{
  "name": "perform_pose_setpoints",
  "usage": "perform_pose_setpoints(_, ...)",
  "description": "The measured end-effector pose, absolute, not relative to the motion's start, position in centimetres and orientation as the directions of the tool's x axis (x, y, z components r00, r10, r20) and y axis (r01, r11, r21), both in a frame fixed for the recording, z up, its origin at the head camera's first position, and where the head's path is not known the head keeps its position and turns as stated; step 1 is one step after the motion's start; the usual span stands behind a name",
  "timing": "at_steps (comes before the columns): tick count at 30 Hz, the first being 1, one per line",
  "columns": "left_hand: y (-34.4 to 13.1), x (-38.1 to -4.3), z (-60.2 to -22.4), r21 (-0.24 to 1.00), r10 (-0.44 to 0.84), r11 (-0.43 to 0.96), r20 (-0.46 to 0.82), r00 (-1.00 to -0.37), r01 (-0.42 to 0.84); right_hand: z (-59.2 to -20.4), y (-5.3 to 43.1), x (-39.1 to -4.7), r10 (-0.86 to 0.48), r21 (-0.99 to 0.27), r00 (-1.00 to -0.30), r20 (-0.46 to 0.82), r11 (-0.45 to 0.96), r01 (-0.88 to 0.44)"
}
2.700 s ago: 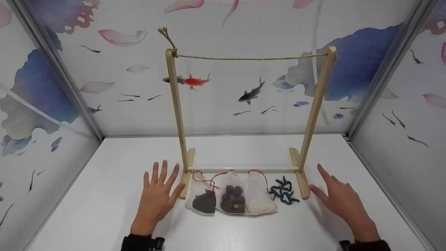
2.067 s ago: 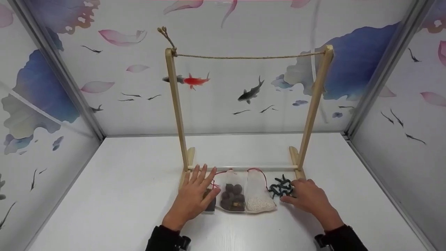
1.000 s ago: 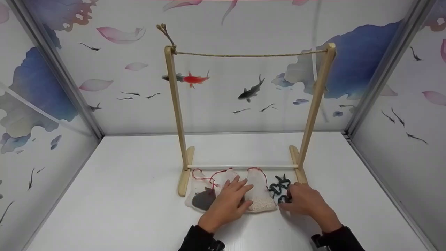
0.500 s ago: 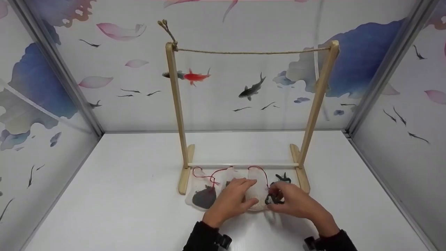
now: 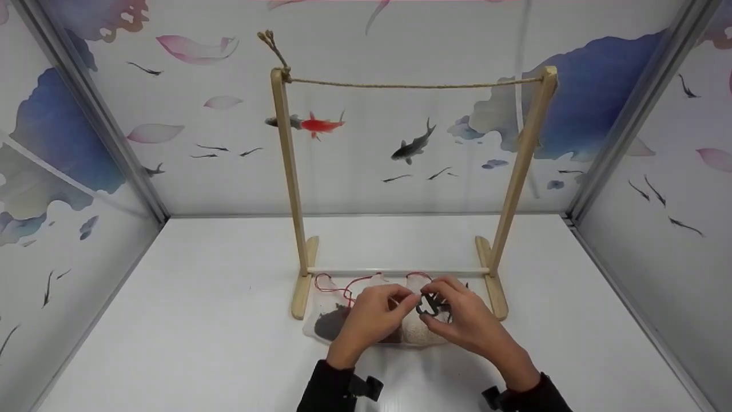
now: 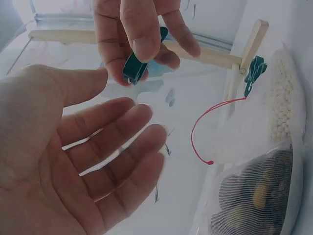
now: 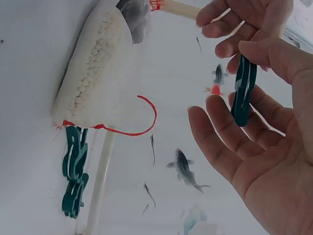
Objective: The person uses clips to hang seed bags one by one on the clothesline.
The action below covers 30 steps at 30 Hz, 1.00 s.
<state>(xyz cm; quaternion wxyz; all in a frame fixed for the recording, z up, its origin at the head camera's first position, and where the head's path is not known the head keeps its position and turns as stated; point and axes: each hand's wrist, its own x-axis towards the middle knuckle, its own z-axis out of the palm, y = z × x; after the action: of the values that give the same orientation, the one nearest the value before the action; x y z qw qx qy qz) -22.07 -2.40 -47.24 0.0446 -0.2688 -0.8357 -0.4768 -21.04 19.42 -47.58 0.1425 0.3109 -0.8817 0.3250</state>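
In the head view my right hand [image 5: 474, 323] pinches a dark green plastic clothespin [image 7: 243, 95] between thumb and fingertips, raised over the mesh bags. My left hand [image 5: 372, 315] is just left of it, with thumb and fingertips close to the clothespin; the left wrist view shows its fingers loosely bent with nothing between them. Beneath the hands lie a mesh bag of pale pellets [image 7: 95, 63], a mesh bag of brown lumps [image 6: 254, 196] and a mesh bag of dark grains [image 5: 329, 325]. More green clothespins [image 7: 73, 171] lie beside the pellet bag.
Behind the bags stands a wooden frame [image 5: 523, 154] with a twine line [image 5: 412, 86] along its top and a white rod [image 5: 394, 270] low down. Red drawstrings [image 6: 193, 132] loop from the bags. Printed panels enclose the white table [image 5: 189, 309] at back and sides.
Both hands came inward from the sides of the frame. My right hand picked a clothespin out of the pile and lifted it leftward; my left hand moved right to meet it.
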Motion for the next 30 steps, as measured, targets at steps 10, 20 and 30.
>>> perform_pose_setpoints(10, -2.3, -21.7, -47.3, 0.816, 0.426, 0.400, 0.237, -0.873, 0.417, -48.1, 19.1, -20.6, -0.441, -0.431, -0.710, 0.549, 0.578, -0.693)
perform_pose_setpoints(20, -2.0, -21.5, -47.4, 0.813, 0.444, 0.414, 0.213, -0.871, 0.410, -48.1, 19.2, -20.7, -0.441, -0.429, -0.700, 0.561, 0.569, -0.702)
perform_pose_setpoints(30, -2.5, -21.5, -47.3, 0.809, 0.400, 0.444, 0.206, -0.893, 0.385, -48.0, 20.0, -20.9, -0.460, -0.415, -0.728, 0.508, 0.610, -0.676)
